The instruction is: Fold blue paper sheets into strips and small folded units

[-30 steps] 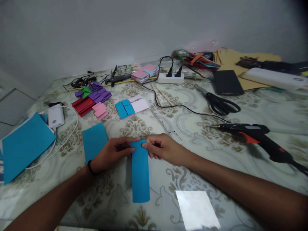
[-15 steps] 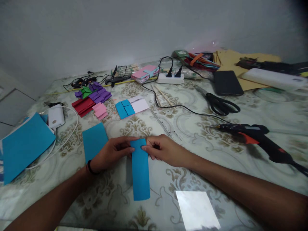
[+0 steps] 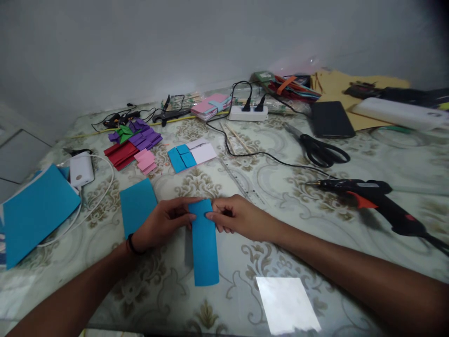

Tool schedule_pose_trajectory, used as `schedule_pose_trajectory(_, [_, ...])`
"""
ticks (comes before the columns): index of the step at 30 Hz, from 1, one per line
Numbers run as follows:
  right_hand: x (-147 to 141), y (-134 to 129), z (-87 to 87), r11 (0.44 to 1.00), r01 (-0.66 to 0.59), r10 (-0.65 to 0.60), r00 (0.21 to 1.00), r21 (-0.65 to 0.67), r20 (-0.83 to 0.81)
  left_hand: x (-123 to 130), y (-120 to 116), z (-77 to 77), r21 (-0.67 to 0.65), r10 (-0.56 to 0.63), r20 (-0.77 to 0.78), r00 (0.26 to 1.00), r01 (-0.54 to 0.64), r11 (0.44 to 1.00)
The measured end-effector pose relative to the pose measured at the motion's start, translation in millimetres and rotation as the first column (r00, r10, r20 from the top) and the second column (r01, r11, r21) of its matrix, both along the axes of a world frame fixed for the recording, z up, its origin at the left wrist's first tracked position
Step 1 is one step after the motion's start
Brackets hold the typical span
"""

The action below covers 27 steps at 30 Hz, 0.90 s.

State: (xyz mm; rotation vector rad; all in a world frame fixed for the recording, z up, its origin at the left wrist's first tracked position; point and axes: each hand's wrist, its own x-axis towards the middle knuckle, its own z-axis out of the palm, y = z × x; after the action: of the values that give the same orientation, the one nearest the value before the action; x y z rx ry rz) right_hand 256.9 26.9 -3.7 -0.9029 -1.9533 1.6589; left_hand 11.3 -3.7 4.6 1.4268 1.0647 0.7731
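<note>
The far end of the paper strip (image 3: 206,248) is between the left hand (image 3: 163,222) and right hand (image 3: 242,217), and the glue gun (image 3: 368,187) lies at right on the table (image 3: 161,290), before the scissors (image 3: 307,142).

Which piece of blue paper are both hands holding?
The narrow strip, pinched near its far end by the left hand and right hand. Neither grips the wider sheet beside the left hand, the leftmost large sheet or the folded piece.
</note>
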Motion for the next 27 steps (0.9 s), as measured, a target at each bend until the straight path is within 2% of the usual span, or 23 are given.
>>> schedule_pose_trajectory(4, [-1.0,-0.8,-0.1,0.997,0.015,-0.018,0.999,0.076,0.032,-0.2,0.0,-0.1,0.000,-0.003,-0.003,1.000,0.003,1.000])
schedule_pose_trajectory(9, [-1.0,-1.0,0.8,0.998,0.025,-0.026,0.999,0.049,0.020,-0.3,-0.3,0.1,0.015,0.003,-0.024,1.000,-0.003,1.000])
schedule_pose_trajectory(15, [-0.8,-0.1,0.6,0.999,-0.020,0.020,1.000,0.032,0.015,-0.5,-0.3,-1.8,0.044,0.035,-0.012,0.999,-0.035,0.998])
schedule_pose_trajectory(20, [-0.9,-0.5,-1.1,0.996,-0.005,0.002,0.999,0.089,0.039,-0.7,-0.5,-4.6,0.043,0.045,0.002,0.999,-0.045,0.998])
schedule_pose_trajectory(27, [-1.4,-2.8,0.2,0.996,0.043,-0.046,0.998,0.084,0.033,-2.1,1.3,-4.0,0.015,0.018,0.038,0.999,-0.019,1.000])
